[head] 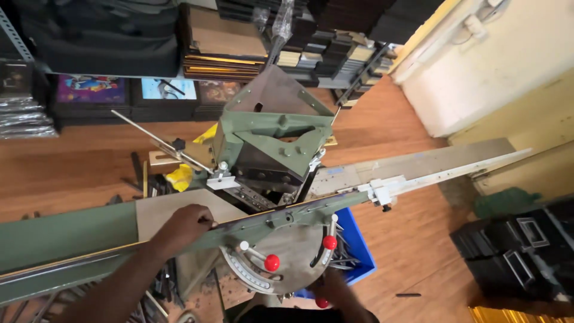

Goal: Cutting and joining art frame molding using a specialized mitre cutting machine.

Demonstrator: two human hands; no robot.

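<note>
Green mitre cutter (272,143) | left hand (182,227) presses moulding strip (78,258) | right hand (335,293) grip unclear | blue bin (359,245) beneath

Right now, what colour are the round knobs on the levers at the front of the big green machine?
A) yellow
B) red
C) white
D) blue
B: the round knobs on the levers of the green machine are bright red, just right of the left hand resting on the long strip.
</note>
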